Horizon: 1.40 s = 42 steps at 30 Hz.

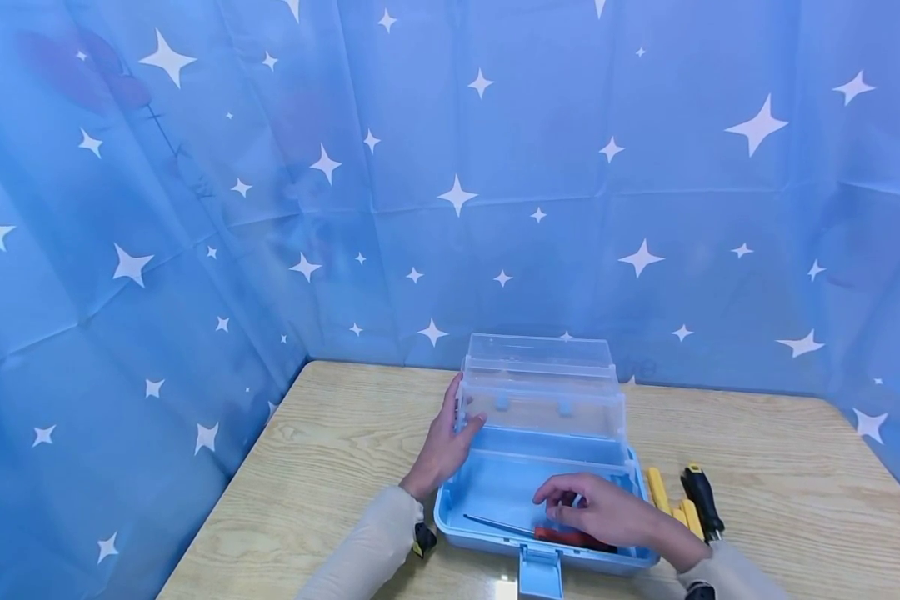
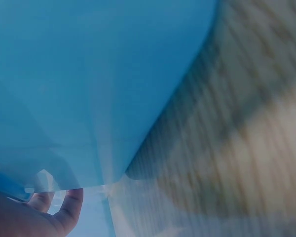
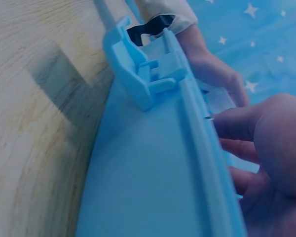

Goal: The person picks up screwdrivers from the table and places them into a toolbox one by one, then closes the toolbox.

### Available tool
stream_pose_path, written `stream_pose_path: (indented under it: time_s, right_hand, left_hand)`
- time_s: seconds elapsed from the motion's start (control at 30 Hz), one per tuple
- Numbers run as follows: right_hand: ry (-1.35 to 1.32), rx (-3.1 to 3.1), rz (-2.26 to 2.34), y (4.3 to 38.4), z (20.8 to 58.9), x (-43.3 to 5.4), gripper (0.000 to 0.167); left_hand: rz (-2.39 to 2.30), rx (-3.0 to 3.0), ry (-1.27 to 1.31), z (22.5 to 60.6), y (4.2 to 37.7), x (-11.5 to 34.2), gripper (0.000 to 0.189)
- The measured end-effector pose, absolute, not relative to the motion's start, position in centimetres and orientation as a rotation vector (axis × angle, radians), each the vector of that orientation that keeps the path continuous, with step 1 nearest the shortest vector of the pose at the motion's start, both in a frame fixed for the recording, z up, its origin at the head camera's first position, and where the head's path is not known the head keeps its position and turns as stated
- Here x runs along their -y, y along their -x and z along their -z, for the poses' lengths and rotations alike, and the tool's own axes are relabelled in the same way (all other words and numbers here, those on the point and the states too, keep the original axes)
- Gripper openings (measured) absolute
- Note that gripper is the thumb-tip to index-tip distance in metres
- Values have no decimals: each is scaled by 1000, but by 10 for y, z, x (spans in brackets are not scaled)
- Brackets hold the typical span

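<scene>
A light blue toolbox (image 1: 495, 493) sits with its clear lid (image 1: 543, 379) raised at the back. My left hand (image 1: 444, 443) holds the lid's left edge, thumb in front and fingers behind it. Inside the box, along the front wall, lies a screwdriver (image 1: 559, 534) with a red handle and its shaft pointing left. My right hand (image 1: 607, 507) hovers over it with loosely bent fingers and nothing between them. In the right wrist view, those fingers (image 3: 239, 123) are just inside the front wall, and the screwdriver is hidden there.
Right of the box lie several yellow-handled tools (image 1: 657, 490) and a black-and-yellow screwdriver (image 1: 701, 498). The box's front latch (image 1: 542, 572) hangs down toward the table's near side. A blue star-patterned curtain (image 1: 390, 233) stands behind the wooden table (image 1: 330, 450).
</scene>
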State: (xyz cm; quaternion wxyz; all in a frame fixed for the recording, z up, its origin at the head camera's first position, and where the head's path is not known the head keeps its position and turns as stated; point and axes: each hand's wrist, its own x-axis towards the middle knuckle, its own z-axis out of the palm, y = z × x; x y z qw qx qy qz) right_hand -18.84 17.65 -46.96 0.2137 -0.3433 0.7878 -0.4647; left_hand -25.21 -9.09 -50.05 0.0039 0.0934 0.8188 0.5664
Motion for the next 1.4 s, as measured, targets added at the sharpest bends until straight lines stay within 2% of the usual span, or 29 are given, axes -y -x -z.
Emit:
stream_pose_path:
  time_s: [0.57,0.9,1.4]
  right_hand:
    - [986,-2172,1310,180,445,-190,26]
    - [916,-2250,1303,178,433,-203,27]
    - [918,-2342,1410,173,422,-234,27]
  left_hand:
    - [-1772,-2578,-290,501,250,90,71]
    - [-1768,-2585,-283,501,250,90,71]
    - [-1757,-2590,-293,502,251,90,70]
